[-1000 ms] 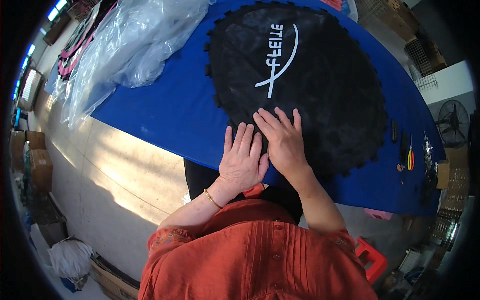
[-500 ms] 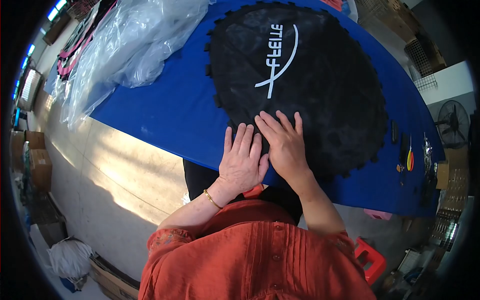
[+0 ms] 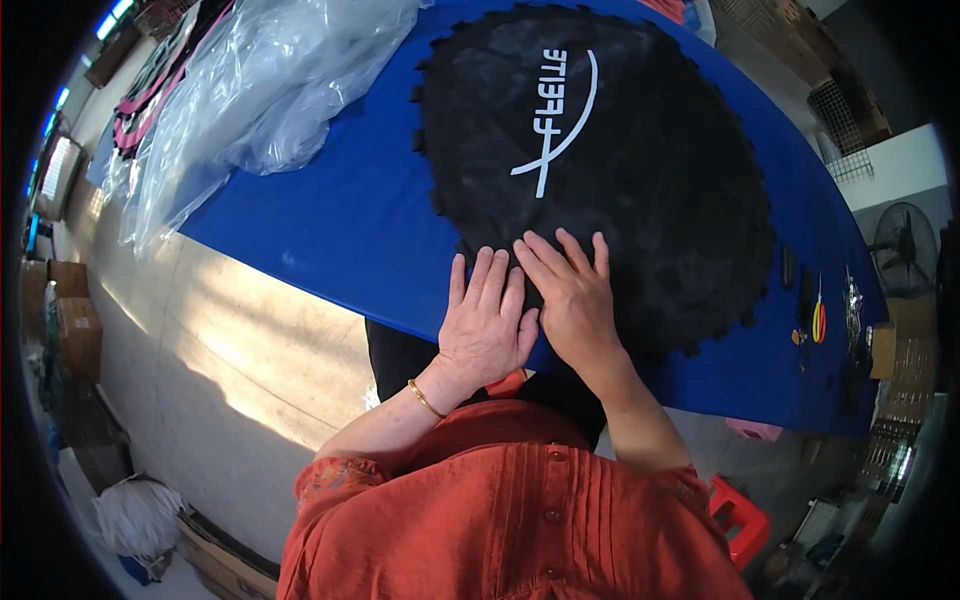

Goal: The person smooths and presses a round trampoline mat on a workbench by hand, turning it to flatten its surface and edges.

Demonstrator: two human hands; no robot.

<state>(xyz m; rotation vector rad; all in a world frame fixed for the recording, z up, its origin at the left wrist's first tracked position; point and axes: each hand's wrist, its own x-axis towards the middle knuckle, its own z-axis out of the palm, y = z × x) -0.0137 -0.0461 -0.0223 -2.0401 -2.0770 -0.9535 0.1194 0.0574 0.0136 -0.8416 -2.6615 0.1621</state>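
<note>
- My left hand (image 3: 485, 315) and right hand (image 3: 570, 300) lie flat, fingers loosely spread, pinching nothing I can see.
- The cloth (image 3: 660, 180) looks light, soft, slightly slippery; I'd grip its tabs (image 3: 418, 140).

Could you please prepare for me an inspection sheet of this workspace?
Surface: blue table covering, running under the black piece.
Job's things: black piece, rounded, with white lettering and a tabbed edge.
Clutter: clear plastic sheeting at far left; red-and-yellow item at right.
Hands: left hand and right hand side by side, backs up, at the black piece's near edge; neither visibly grips anything.
Cables: nothing seen.
Surroundings: fan at right; cardboard boxes at left.
</note>
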